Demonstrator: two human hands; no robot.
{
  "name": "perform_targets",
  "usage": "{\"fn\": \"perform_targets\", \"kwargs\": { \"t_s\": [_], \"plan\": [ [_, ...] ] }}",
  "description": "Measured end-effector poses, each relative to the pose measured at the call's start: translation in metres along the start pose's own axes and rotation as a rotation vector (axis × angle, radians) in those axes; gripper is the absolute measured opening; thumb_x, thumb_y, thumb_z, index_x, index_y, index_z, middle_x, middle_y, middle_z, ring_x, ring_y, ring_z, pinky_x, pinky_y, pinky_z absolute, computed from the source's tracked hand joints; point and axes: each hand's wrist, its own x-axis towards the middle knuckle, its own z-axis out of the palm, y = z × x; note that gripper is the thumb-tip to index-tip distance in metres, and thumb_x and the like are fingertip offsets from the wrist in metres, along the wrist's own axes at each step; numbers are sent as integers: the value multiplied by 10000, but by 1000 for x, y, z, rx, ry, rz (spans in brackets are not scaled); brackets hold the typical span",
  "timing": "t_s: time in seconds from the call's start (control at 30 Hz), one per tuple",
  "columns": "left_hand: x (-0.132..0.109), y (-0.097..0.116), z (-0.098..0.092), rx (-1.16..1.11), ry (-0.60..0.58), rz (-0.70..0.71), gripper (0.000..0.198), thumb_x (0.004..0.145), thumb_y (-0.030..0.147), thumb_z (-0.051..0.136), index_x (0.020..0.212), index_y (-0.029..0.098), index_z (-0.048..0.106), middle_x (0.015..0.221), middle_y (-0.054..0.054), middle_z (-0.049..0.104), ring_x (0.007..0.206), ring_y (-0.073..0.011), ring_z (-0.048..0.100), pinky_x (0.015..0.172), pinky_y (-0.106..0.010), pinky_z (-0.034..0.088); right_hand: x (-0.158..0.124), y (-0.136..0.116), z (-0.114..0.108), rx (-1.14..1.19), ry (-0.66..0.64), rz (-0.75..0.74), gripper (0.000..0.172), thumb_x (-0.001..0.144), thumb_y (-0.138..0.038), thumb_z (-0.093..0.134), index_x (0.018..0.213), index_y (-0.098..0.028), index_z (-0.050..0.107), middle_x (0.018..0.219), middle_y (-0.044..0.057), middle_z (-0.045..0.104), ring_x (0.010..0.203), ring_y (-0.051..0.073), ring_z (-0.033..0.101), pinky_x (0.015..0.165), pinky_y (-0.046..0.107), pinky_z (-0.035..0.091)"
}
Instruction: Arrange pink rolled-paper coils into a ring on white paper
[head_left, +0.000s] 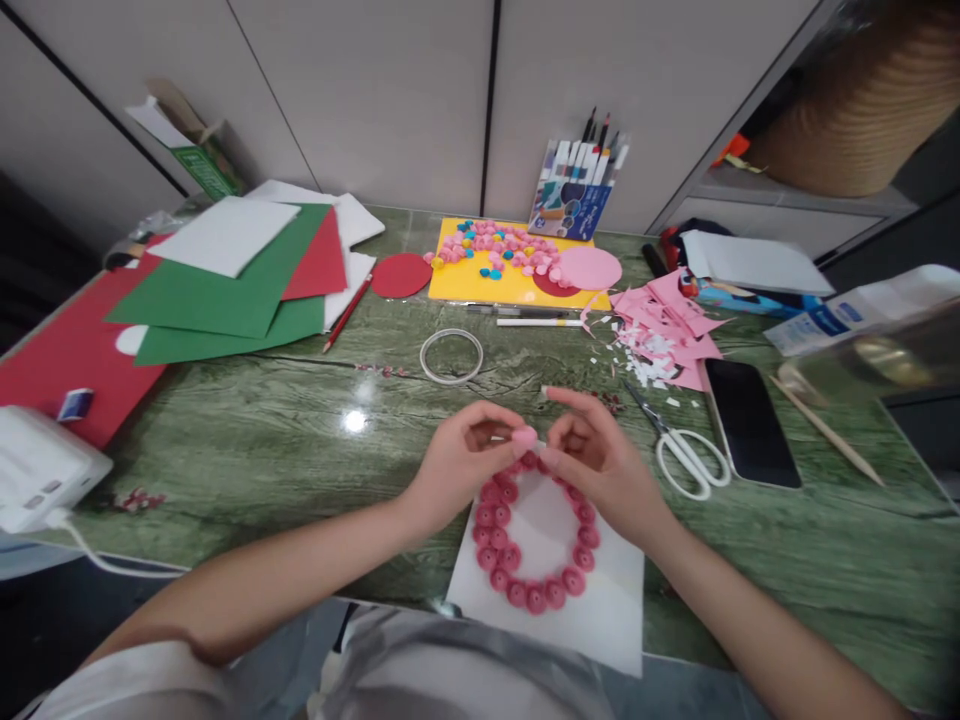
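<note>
A white sheet point(600, 600) lies at the near edge of the green table, with a ring of pink rolled paper rosettes point(534, 595) stuck on it. Both hands hover over the top of that ring. My left hand point(461, 460) pinches a small pink paper piece point(523, 437) at its fingertips. My right hand point(592, 455) is curled close beside it, thumb and fingers bent toward the same piece; whether it grips the piece I cannot make out.
White-handled scissors point(679, 450) and a black phone point(750, 420) lie right of my hands. A tape ring point(451, 356), yellow sheet with paper rolls point(495, 275), pink scraps point(667, 330), marker pack point(574, 195), green and red sheets point(217, 290), a red pencil point(346, 315), a white device point(37, 470).
</note>
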Motion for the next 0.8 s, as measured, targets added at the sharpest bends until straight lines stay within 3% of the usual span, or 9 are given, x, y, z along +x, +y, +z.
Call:
{"fn": "perform_targets", "kwargs": {
  "t_s": [0.1, 0.17, 0.8],
  "plan": [
    [5, -5, -4, -139, 69, -88, 284, 635, 216, 727, 871, 180, 573, 870, -20, 634, 809, -125, 601, 725, -255, 489, -1, 0, -6, -49, -17, 3, 213, 770, -266, 602, 981, -237, 589, 688, -31, 420, 615, 95, 423, 544, 222, 351],
    [7, -7, -6, -200, 77, -132, 313, 610, 201, 744, 866, 173, 566, 855, -19, 646, 807, -123, 609, 741, -259, 488, -1, 0, -8, -63, -32, 11, 148, 772, -256, 598, 915, -232, 629, 681, -31, 401, 608, 89, 405, 538, 219, 331],
    [8, -8, -8, 17, 69, -34, 284, 535, 218, 783, 750, 167, 605, 743, -6, 663, 700, -136, 627, 690, -281, 523, 1, 2, -8, -107, -86, 43, 179, 768, -285, 577, 922, -230, 648, 684, -23, 408, 620, 111, 406, 558, 236, 322]
  ]
}}
